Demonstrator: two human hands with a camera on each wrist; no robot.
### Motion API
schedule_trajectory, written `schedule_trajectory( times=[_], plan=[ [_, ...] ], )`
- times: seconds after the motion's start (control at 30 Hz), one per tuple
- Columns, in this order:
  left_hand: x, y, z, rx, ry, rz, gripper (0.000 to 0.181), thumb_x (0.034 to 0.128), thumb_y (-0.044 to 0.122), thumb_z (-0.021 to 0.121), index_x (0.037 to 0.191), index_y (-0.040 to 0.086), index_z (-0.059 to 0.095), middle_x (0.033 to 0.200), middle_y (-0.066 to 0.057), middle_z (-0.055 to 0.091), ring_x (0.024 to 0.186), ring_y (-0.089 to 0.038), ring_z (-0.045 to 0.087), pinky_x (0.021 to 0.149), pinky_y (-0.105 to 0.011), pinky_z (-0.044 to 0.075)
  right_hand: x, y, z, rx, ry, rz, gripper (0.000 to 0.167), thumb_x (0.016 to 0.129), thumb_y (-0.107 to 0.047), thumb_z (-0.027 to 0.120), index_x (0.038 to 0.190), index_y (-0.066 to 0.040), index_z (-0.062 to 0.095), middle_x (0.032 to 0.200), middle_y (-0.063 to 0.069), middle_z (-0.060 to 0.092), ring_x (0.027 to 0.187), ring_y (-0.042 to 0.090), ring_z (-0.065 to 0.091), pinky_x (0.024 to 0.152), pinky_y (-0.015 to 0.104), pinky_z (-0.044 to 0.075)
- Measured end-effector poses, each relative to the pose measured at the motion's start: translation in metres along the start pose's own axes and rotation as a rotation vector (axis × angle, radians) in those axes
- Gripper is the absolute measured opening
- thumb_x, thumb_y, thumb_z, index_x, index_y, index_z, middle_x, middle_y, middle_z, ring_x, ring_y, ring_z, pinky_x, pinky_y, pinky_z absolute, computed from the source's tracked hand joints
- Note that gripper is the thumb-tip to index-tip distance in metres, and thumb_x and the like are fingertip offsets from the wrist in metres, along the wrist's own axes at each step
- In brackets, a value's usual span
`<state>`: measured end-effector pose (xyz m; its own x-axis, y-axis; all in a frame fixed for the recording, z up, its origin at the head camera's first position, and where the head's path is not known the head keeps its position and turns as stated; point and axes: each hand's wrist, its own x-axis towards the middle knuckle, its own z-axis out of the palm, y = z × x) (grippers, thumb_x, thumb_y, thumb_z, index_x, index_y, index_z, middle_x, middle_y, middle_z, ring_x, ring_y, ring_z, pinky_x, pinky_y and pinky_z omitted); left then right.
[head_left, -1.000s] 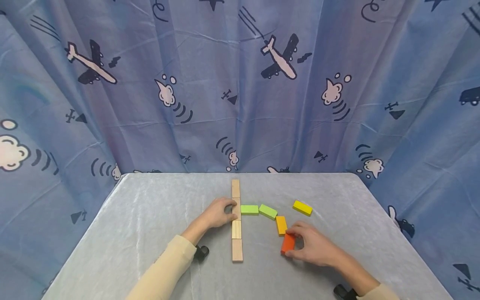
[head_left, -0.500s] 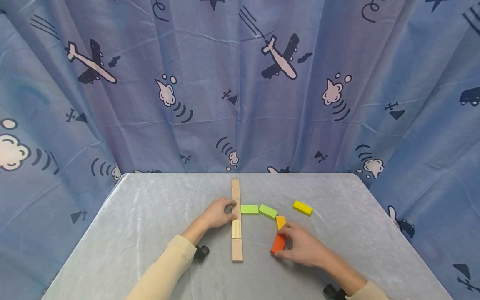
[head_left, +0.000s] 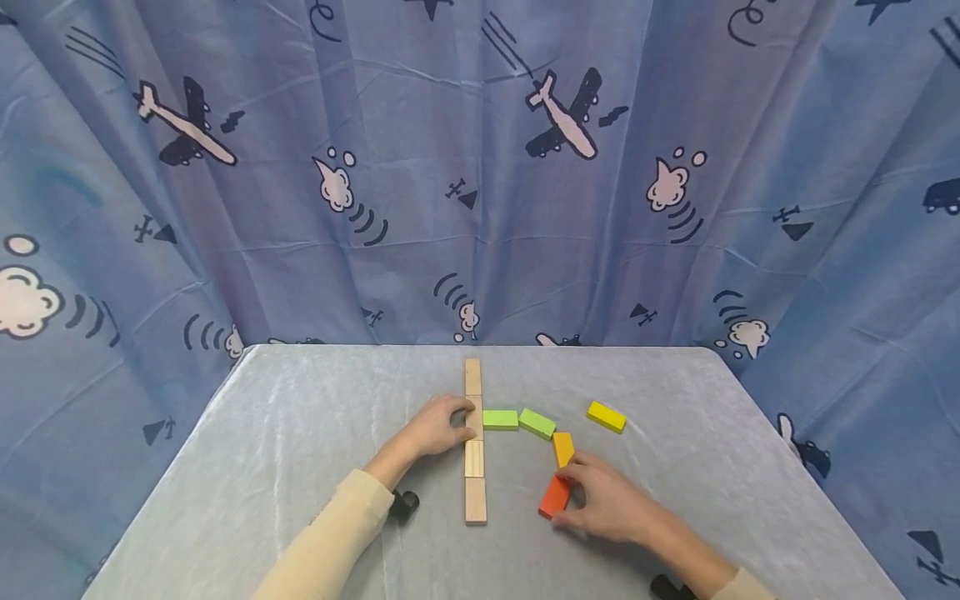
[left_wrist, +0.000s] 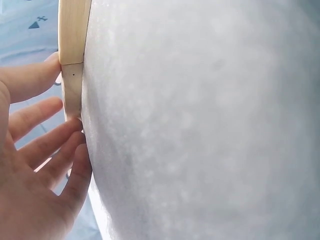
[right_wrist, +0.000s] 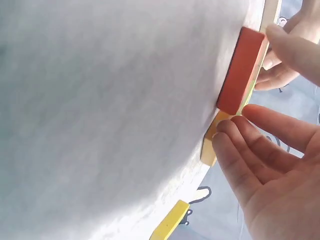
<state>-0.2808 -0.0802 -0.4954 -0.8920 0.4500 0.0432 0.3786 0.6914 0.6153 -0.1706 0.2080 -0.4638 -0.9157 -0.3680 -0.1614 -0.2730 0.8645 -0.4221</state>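
A red block (head_left: 554, 497) lies flat on the table, its far end at the near end of an orange block (head_left: 562, 448). My right hand (head_left: 611, 500) pinches the red block by its ends, thumb at the near end, index finger at the far one. Two light green blocks (head_left: 500, 420) run from a straight column of plain wooden blocks (head_left: 475, 500) toward the orange block. My left hand (head_left: 435, 426) rests against the column's left side, thumb and relaxed fingers (left_wrist: 35, 117) touching the wood. In the right wrist view, the red block (right_wrist: 242, 70) stands between thumb and index finger.
A yellow block (head_left: 606, 417) lies alone to the right, beyond the right hand. The grey-white cloth-covered table (head_left: 300, 400) ends at a blue patterned curtain (head_left: 405, 208) behind and at both sides.
My right hand has moved left with the red block, bringing its far end to the orange block, then slightly nearer me as the block turned. My left hand stays put.
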Motion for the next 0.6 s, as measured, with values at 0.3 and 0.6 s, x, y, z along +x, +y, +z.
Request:
schedule_trajectory(
  times=[0.3,0.6],
  plan=[
    [-0.0004,0.0004,-0.0005,0.015,-0.001,-0.005,0.044,0.0921,0.023,0.073,0.132,0.006,0.064,0.138,-0.016,0.063,0.135,-0.036,0.054,0.115,-0.05,0.043,0.0002,0.0007,0.0001,0.0,0.019,0.045,0.057,0.071,-0.04,0.091,0.114,-0.008,0.073,0.099,-0.004,0.062,0.084,0.011,0.052,0.076,0.033,0.05],
    [-0.0008,0.0016,-0.0007,0.024,-0.003,-0.009,0.045,0.0917,0.024,0.073,0.132,0.006,0.064,0.137,-0.016,0.063,0.134,-0.036,0.055,0.113,-0.051,0.045,0.0036,-0.002,0.0035,-0.017,0.053,0.074,0.051,0.072,-0.036,0.091,0.111,-0.009,0.074,0.1,-0.004,0.065,0.087,0.009,0.055,0.082,0.037,0.055]
  ],
)
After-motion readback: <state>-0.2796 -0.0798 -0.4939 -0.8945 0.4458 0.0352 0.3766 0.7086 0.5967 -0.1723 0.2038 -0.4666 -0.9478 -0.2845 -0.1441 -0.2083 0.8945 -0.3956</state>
